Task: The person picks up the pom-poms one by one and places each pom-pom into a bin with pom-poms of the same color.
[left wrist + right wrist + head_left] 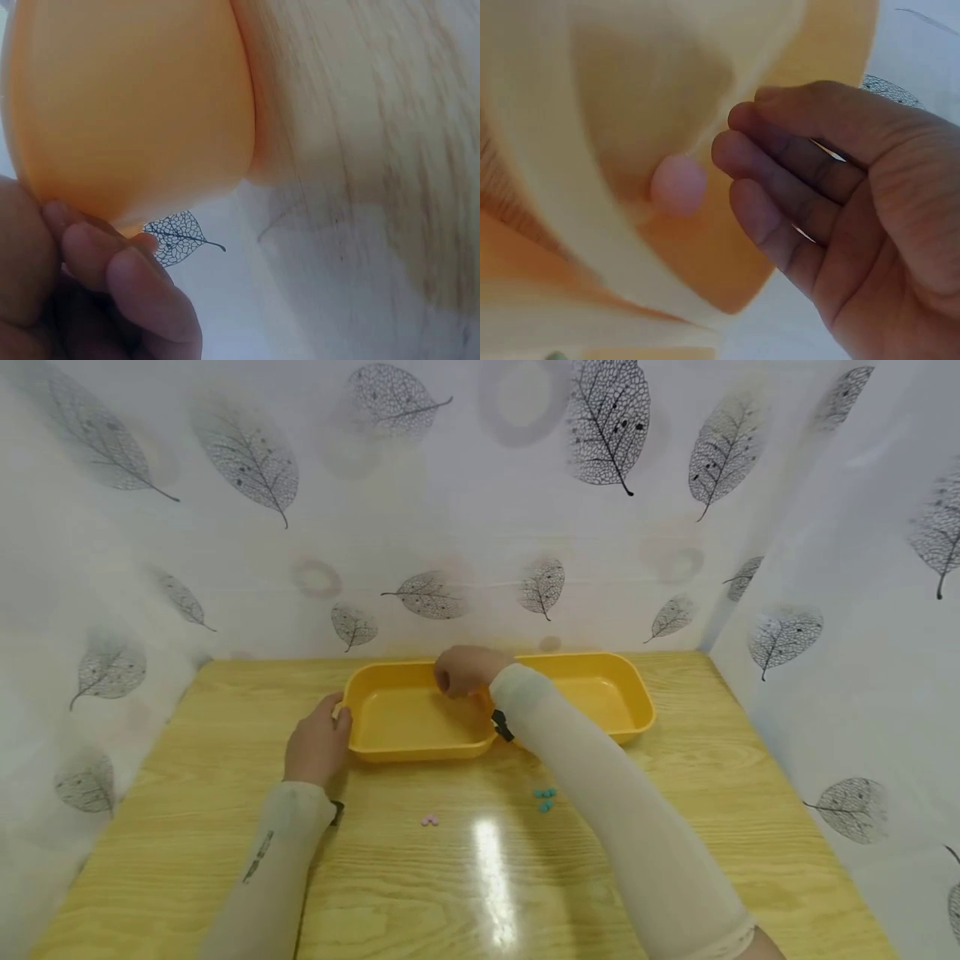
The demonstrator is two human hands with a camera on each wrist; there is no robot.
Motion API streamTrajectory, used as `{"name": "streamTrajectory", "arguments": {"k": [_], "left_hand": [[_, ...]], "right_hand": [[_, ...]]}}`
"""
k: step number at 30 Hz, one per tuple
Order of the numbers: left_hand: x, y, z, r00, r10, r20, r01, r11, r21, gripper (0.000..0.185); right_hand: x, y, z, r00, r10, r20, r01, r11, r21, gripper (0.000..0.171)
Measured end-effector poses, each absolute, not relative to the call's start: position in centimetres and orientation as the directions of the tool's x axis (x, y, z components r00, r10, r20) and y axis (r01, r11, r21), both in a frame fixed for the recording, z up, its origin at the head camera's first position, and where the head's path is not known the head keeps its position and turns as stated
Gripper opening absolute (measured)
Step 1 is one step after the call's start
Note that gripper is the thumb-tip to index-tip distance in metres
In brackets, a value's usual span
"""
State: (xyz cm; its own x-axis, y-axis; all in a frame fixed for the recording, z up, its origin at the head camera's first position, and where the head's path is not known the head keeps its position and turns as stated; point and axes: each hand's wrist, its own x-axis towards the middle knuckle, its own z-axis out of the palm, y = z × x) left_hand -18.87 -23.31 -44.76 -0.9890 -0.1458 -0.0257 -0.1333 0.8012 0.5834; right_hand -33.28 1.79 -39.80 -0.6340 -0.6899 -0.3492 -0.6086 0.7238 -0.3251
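Two yellow trays stand side by side at the back of the wooden table, the left tray and the right tray. My left hand grips the left tray's left rim, thumb on top, fingers curled against its outer wall. My right hand hovers over the far right corner of the left tray. Its fingers are loosely curled and hold nothing. A small pink piece shows blurred just off the fingertips, above the tray's inside.
On the table in front of the trays lie a couple of pink pieces and a few teal pieces. Leaf-patterned white walls close the table in at the back and on both sides.
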Motion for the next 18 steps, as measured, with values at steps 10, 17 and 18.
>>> {"name": "streamTrajectory", "arguments": {"k": [10, 17, 18], "left_hand": [[-18.8, -23.1, -44.7, -0.989, -0.140, -0.052, -0.143, 0.783, 0.605, 0.052], [-18.8, -23.3, -44.7, -0.990, -0.131, -0.050, -0.135, 0.782, 0.608, 0.051], [-18.8, -23.3, -44.7, -0.990, -0.131, -0.052, -0.135, 0.782, 0.609, 0.052]], "right_hand": [[-33.6, 1.5, -41.4, -0.578, -0.717, -0.388, -0.706, 0.679, -0.203, 0.019], [-33.7, 1.8, -42.4, -0.601, -0.692, -0.399, -0.662, 0.711, -0.237, 0.024], [-33.7, 1.9, -42.6, -0.606, -0.687, -0.401, -0.651, 0.718, -0.246, 0.023]]}}
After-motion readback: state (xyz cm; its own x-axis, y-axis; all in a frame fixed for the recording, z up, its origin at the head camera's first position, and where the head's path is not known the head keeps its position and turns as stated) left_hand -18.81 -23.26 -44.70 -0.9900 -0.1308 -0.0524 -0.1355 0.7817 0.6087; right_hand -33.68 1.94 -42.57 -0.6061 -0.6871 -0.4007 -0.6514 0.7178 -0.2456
